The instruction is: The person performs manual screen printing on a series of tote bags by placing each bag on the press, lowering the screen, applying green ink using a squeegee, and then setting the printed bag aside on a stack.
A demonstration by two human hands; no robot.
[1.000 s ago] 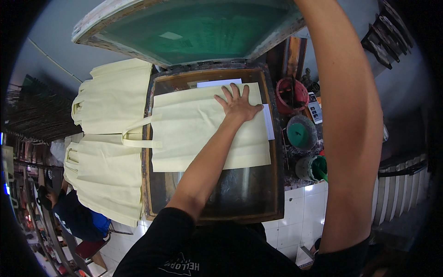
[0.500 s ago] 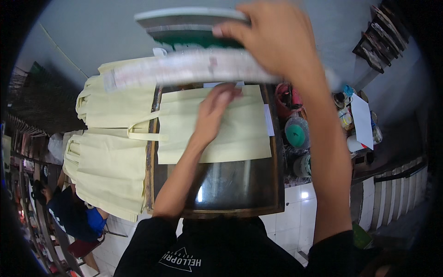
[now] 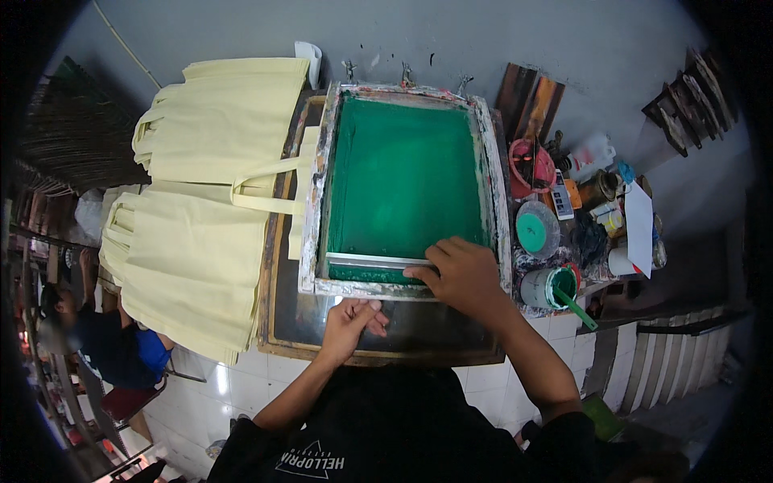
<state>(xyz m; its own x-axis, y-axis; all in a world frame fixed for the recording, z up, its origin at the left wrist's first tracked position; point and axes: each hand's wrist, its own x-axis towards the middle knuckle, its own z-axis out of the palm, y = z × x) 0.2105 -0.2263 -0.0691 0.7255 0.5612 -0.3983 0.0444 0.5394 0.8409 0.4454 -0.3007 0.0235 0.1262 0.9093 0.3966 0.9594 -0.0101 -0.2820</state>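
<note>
A screen-printing frame with pale, ink-stained wooden edges lies flat over a cream tote bag, whose left edge and handle stick out. Green ink covers the mesh. My right hand is closed on a squeegee, a long pale bar set across the near end of the mesh. Just in front of the frame's near edge is my left hand, its fingers loosely bent and apart, with nothing visible in them.
Two stacks of cream tote bags lie left of the dark glass-topped table. At the right stand a tub of green ink with a spatula, a round green-filled container, a pink bowl and a phone. Another person sits far left.
The raised frame has come down over the tote bag. My right hand has brought the squeegee down toward me onto the mesh. My left hand has drawn back from above the bag.
</note>
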